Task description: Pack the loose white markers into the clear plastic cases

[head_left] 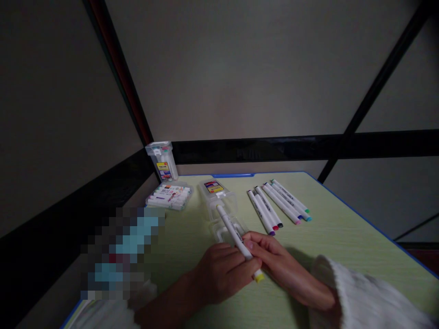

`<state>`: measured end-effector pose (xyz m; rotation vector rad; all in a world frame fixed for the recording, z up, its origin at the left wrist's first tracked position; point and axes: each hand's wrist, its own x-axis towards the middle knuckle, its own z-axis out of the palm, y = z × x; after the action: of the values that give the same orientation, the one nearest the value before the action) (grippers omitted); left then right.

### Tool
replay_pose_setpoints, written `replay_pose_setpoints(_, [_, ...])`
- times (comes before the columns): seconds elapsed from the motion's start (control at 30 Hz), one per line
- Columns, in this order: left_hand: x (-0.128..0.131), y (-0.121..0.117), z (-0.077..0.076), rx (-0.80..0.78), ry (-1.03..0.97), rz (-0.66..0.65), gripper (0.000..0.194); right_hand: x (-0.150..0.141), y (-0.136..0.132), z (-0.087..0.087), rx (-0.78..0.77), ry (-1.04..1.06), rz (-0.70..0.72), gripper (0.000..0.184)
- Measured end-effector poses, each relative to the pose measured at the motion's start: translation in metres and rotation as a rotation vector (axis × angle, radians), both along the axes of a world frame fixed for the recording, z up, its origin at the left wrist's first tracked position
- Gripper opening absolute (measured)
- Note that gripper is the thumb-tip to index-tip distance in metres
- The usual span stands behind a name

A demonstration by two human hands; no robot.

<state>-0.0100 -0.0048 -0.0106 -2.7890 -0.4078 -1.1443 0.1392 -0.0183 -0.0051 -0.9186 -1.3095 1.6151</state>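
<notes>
My right hand [284, 265] pinches a white marker [235, 233] with a yellow end cap. The marker's far end reaches into a clear plastic marker case [219, 201] lying on its side on the pale green table [343, 228]. My left hand [221, 272] rests closed beside the case's open end, its fingers touching the marker and the case. Both sleeves are white and fuzzy.
Several white markers with coloured caps [277, 205] lie in a row to the right of the case. A flat clear case full of markers [168, 195] lies at the back left, and another clear case [162, 161] stands upright behind it. A blurred patch covers the left foreground.
</notes>
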Motion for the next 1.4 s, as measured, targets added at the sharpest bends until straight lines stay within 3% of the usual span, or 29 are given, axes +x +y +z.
replay_pose_setpoints(0.2, [0.002, 0.000, 0.009, 0.052, -0.022, 0.056, 0.025, 0.000, 0.001, -0.002, -0.039, -0.036, -0.028, 0.032])
replay_pose_setpoints(0.37, [0.001, 0.001, 0.008, 0.025, 0.003, 0.082, 0.023, 0.001, 0.002, -0.003, -0.074, -0.096, -0.054, 0.029])
replay_pose_setpoints(0.53, [-0.001, 0.002, 0.005, -0.009, -0.015, 0.148, 0.020, 0.000, 0.002, -0.004, 0.015, -0.104, -0.011, 0.020])
replay_pose_setpoints(0.77, [-0.001, 0.002, 0.006, -0.013, -0.016, 0.184, 0.022, 0.004, 0.002, -0.006, 0.071, -0.190, -0.050, 0.015])
replay_pose_setpoints(0.97, [0.000, 0.002, 0.005, -0.075, 0.012, 0.200, 0.018, 0.003, 0.003, -0.006, 0.111, -0.121, -0.091, 0.004])
replay_pose_setpoints(1.4, [-0.001, 0.003, 0.003, -0.257, 0.087, 0.273, 0.017, 0.003, 0.006, -0.016, 0.104, -0.092, 0.021, 0.017])
